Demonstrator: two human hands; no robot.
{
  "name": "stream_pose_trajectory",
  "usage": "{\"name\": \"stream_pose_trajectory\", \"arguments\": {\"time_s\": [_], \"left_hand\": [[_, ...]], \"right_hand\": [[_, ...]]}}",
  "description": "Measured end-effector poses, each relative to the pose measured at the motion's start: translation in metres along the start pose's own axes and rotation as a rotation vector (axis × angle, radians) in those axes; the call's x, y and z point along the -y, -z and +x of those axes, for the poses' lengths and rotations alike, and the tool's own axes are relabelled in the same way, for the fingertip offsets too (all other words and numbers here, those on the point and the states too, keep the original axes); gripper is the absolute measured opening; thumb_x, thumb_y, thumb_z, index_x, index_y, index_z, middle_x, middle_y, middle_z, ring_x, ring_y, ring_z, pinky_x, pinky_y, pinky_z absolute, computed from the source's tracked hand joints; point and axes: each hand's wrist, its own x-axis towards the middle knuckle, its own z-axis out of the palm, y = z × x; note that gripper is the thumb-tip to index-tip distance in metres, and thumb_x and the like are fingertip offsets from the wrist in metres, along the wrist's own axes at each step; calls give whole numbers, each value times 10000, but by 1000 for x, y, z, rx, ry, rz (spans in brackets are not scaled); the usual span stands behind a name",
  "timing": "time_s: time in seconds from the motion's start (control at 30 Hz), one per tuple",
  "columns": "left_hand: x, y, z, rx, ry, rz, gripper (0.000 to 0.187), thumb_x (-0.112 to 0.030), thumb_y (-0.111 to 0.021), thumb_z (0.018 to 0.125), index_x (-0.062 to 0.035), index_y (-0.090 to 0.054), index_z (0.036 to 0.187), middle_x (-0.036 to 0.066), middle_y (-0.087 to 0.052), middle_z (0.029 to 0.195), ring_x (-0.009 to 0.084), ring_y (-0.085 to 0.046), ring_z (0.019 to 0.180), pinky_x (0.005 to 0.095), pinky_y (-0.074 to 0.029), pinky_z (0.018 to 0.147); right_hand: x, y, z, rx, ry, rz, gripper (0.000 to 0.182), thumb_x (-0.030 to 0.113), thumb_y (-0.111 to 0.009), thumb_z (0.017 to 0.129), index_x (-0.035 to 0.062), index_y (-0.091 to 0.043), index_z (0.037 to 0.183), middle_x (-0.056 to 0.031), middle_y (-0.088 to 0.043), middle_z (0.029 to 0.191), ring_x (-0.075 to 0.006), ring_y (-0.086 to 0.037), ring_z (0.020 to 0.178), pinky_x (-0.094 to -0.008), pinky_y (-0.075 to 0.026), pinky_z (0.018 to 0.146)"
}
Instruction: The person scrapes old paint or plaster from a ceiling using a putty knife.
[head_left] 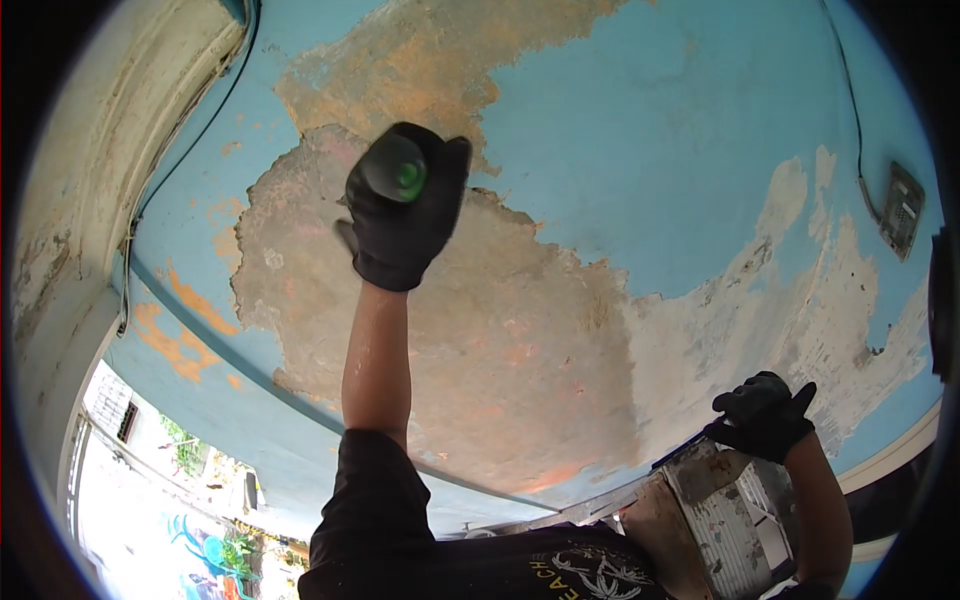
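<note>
While hovering before bare plaster (500,340), left hand (403,205): gloved in black, curling tightly around a dark, rounded handle (390,165), blurring slightly.
Handle position: sitting inside the left fist, high and left of centre, pointing its butt toward the camera and showing a green spot there; hiding its far part behind the fist, so leaving any contact with the wall (640,170) impossible to tell.
Left forearm (380,350): standing nearly upright, showing bare above a short dark sleeve (375,490).
Right hand (762,415): also gloved in black, bending low at the right, just beside the top of a worn, ribbed frame (715,525); being impossible to tell whether pinching anything.
Ribbed frame: standing tilted near the lower wall, showing pale ridges and brown blotches.
Plaster edge: breaking raggedly against blue and ochre paint, exposing grey-brown and pinkish tones.
White streaks (800,310): running across the blue at the right.
Wall fitting (902,212): hanging askew at the upper right, meeting a thin cable (850,100).
Bright opening (120,510): glowing at the lower left, revealing greenery (238,555).
Shirt (470,565): filling the bottom edge, bearing pale palm-like print.
</note>
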Motion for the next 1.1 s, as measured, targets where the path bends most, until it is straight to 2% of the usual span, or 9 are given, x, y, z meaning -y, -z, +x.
{"name": "stream_pose_trajectory", "arguments": {"time_s": [0.03,0.17,0.23,0.3,0.53,0.67,0.77,1.0,1.1], "left_hand": [[1,-2,3,11,-46,155,153,-102,-740,877,-54,-626,786,27,-642,721,105,-611,660,284,-487,611],[3,16,-4,-11,-79,-49,157,-120,-769,860,-64,-639,792,23,-654,709,106,-612,644,277,-475,591],[13,5,1,46,-124,261,140,-123,-775,844,-73,-655,793,31,-657,712,119,-625,647,283,-488,602],[9,11,2,51,17,174,140,-121,-775,844,-80,-652,792,34,-652,704,116,-625,645,291,-491,608],[13,12,5,89,-28,315,135,-104,-760,844,-69,-645,783,36,-649,686,121,-636,645,294,-503,608],[10,19,-1,24,30,47,151,-117,-769,846,-68,-642,781,20,-646,698,126,-635,647,285,-492,602],[2,8,2,50,18,284,159,-120,-770,843,-69,-638,770,29,-648,700,126,-627,639,285,-492,608],[11,8,-2,82,-130,285,132,-93,-756,859,-54,-645,798,34,-646,704,114,-627,658,277,-488,612],[4,14,-4,-20,19,85,118,-83,-744,865,-44,-649,808,38,-651,720,117,-634,667,279,-493,620]], "right_hand": [[1,1,0,-26,-11,6,438,578,-622,835,154,-723,884,-94,-711,801,-277,-666,849,-427,-447,948],[-3,-3,2,-1,-7,-18,450,585,-618,838,153,-726,909,-94,-714,809,-277,-667,864,-428,-444,959],[-3,-2,0,20,-21,11,469,594,-621,832,151,-730,941,-92,-719,821,-284,-668,880,-433,-443,964],[1,3,0,42,-31,6,474,595,-617,837,150,-732,952,-91,-723,837,-285,-668,897,-435,-443,966],[-1,3,0,61,-21,-20,466,582,-601,865,153,-727,995,-85,-730,875,-274,-674,914,-434,-442,973],[-4,-2,0,14,18,12,467,589,-611,855,161,-724,1003,-79,-727,869,-275,-674,911,-443,-442,973],[8,8,-3,65,-51,-46,463,593,-617,850,167,-726,993,-74,-725,859,-281,-672,910,-450,-443,969],[-4,-4,-1,-6,0,1,451,580,-633,842,164,-736,985,-70,-727,846,-282,-676,907,-436,-452,958],[-6,-6,-1,-29,17,-15,447,569,-632,846,156,-737,981,-66,-729,850,-275,-682,892,-418,-458,951]]}}
